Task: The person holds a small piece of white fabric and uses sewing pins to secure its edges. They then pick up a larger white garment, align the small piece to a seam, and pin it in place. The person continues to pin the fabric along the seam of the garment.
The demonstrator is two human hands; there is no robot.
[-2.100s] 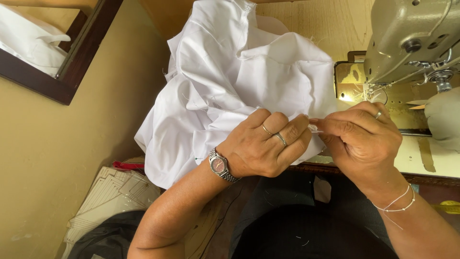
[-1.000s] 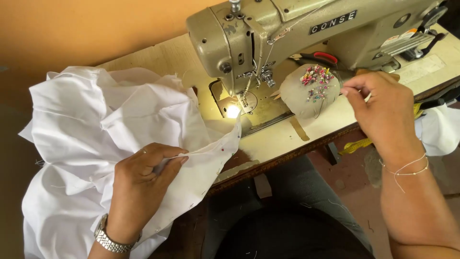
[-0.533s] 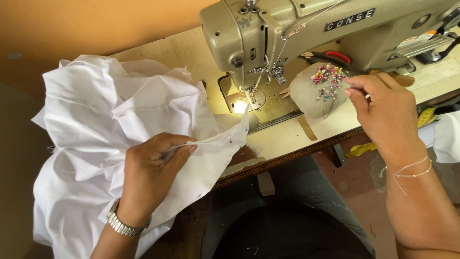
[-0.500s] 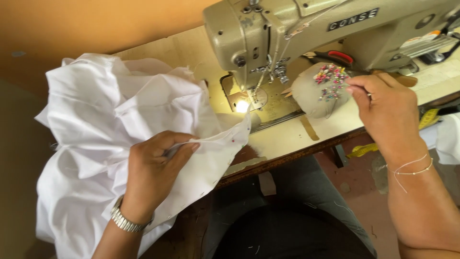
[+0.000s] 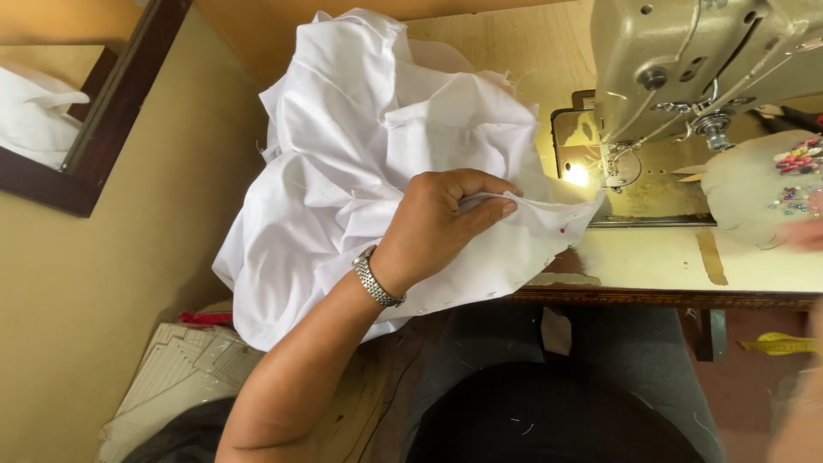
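white cloth [image 5: 369, 154]: big crumpled heap on the left part of the table [image 5: 669, 266], bulk bunched up toward the wall, lower edge hanging off the front edge over the person's lap.
cloth edge: one folded corner pulled flat to the right, tip near the sewing machine's needle area; small red pin head [image 5: 562, 230] stuck in near that tip.
left hand [image 5: 437, 225]: on top of the cloth, fingers [image 5: 489, 210] clenched on a fold of the edge, thumb above, knuckles bent; grasping the cloth.
wristwatch [image 5: 375, 277]: silver metal band on left wrist.
right hand [image 5: 804, 233]: only a blurred bit at the right frame edge, near the pin cushion; cannot tell if fingers are open or closed.
pin cushion [image 5: 754, 184]: pale rounded pad on the table to the right of the needle, coloured pin heads stuck in its far side.
sewing machine [image 5: 686, 60]: beige, industrial type, upper right; small lamp [image 5: 579, 174] lit beside the needle.
measuring tape [image 5: 784, 345]: yellow, below the table edge, lower right.
frame [image 5: 94, 111]: dark wood, upper left on the wall.
paper stack [image 5: 171, 377]: pale sheets, low left, under the cloth.
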